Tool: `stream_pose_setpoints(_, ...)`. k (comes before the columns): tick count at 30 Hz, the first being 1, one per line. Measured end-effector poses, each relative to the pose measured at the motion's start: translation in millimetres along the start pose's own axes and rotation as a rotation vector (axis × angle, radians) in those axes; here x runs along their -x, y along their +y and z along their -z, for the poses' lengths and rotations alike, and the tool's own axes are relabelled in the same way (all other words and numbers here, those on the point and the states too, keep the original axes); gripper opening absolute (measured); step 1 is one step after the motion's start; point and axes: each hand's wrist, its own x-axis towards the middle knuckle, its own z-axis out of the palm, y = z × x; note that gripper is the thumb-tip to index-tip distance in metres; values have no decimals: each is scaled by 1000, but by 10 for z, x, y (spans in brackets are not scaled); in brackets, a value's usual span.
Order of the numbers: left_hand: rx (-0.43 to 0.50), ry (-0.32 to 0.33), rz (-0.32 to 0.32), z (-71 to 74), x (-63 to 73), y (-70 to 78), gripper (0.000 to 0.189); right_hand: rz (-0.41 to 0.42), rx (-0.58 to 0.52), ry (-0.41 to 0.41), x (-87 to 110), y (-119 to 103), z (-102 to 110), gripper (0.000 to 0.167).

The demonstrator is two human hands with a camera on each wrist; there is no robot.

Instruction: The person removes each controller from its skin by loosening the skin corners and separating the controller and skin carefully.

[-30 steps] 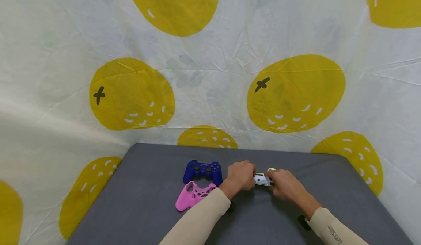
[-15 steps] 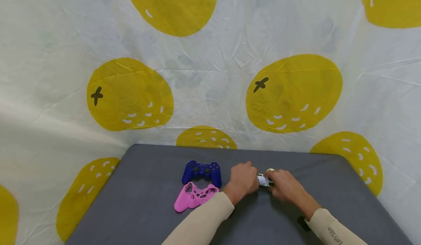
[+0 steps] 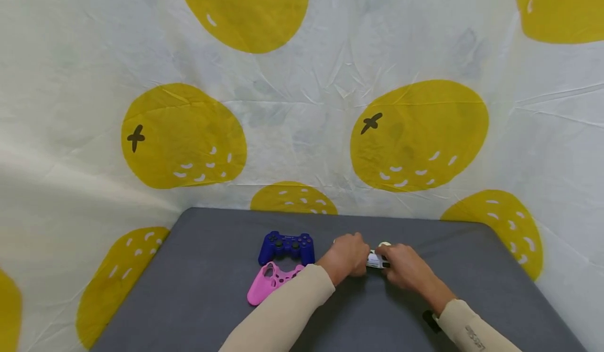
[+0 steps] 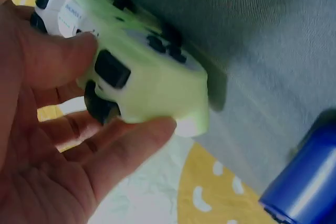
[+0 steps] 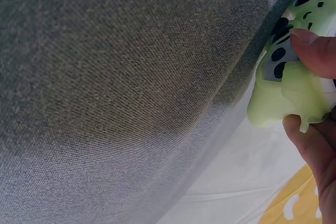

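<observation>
A white game controller (image 3: 376, 260) with a pale green, soft-looking cover (image 4: 157, 90) on it is held between both hands just over the table. My left hand (image 3: 348, 256) grips its left end; in the left wrist view the thumb lies on the controller's edge by the black triggers (image 4: 112, 68), and a finger presses under the cover. At the other end, my right hand (image 3: 409, 269) pinches the cover, thumb on top and a finger beneath. There the cover's edge (image 5: 304, 90) looks folded and uneven over the white body. The hands hide most of the controller in the head view.
Left of the hands, a blue controller (image 3: 286, 246) lies on the grey table (image 3: 198, 289). A pink controller cover (image 3: 266, 285) lies in front of it, partly behind the left sleeve. White fabric with yellow fruit shapes (image 3: 184, 134) hangs behind the table.
The left hand has shifted slightly right along the controller, closer to the right hand, so less of it shows between them. The right hand keeps its hold; the head view has drifted slightly.
</observation>
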Motion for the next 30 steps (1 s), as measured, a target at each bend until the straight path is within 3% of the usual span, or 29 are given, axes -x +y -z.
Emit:
stream_pose_setpoints(6,-27,26,-69,-12,5,-96,20,-28,3,-1,-22,-17,-9,25)
stream_pose_setpoints(11,8,51,-101,-49,25,-162,23,-69,-10,-34,-5,-2,5,27)
stream_pose_setpoints(16,38,68,-115,-78,48,-241,26,-59,-15,-46,-7,16,-11,27)
stream_pose_setpoints(30,289,84,-75,-254,80,-483,26,-69,-9,-34,-9,1,-4,34)
